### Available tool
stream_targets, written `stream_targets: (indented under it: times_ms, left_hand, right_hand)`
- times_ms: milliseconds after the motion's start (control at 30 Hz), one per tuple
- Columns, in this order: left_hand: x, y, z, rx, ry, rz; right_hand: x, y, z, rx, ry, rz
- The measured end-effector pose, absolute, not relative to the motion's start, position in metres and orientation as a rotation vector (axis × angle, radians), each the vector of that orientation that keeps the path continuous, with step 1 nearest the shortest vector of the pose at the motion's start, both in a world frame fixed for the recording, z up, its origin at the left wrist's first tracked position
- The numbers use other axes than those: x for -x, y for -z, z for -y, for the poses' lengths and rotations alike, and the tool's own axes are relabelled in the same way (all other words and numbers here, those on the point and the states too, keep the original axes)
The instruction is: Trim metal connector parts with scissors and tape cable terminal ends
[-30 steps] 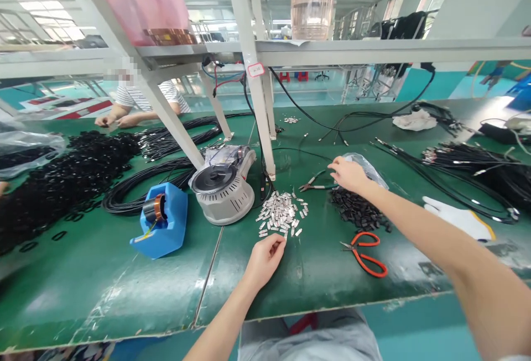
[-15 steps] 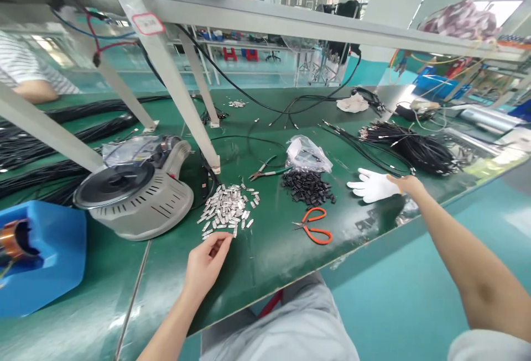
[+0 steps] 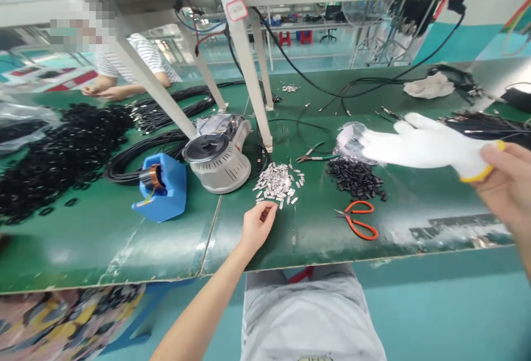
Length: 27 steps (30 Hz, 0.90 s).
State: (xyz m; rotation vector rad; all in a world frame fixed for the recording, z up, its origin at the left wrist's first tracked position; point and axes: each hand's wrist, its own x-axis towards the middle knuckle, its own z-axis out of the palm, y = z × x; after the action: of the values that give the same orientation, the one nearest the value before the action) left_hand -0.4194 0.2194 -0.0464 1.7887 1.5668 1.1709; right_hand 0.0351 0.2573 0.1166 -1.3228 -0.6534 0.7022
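My right hand (image 3: 508,170) grips a white glove (image 3: 423,142) by its yellow-edged cuff and holds it up above the table, its fingers pointing left. My left hand (image 3: 258,225) rests at the near edge of a pile of small silvery metal connectors (image 3: 276,181), thumb and fingertips pinched together; whether a piece is between them I cannot make out. Beyond the glove's fingers lies a clear plastic bag (image 3: 348,137), partly covered. Small black plastic pieces (image 3: 357,178) are heaped below it. Orange-handled pliers (image 3: 359,220) lie open in front of that heap.
Green-handled cutters (image 3: 317,156) lie behind the connectors. A round grey tape dispenser (image 3: 222,167) and a blue tape holder (image 3: 170,189) stand to the left, near many black rings (image 3: 78,145). White shelf posts (image 3: 246,62) rise from the green table (image 3: 174,250). Another person's hands (image 3: 105,90) are at far left.
My right hand has lifted the white glove off the table toward the camera. The view has swung left. My left hand stays by the connector pile, still pinched.
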Motion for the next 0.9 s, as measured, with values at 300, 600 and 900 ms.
stream_targets:
  times_ms: [300,600,900]
  left_hand:
    - [0.366,-0.016,-0.123,-2.685,-1.236,-1.105]
    - [0.361,0.027,-0.106,-2.369,-0.505,-1.602]
    - [0.372,0.011,-0.089,-2.370,-0.742,-1.509]
  right_hand:
    - [0.189,0.002,-0.132,1.119,-1.745,0.720]
    - [0.208,0.051,-0.084,1.019,-2.045,0.418]
    - [0.227,0.040,-0.093,1.067,-2.105,0.693]
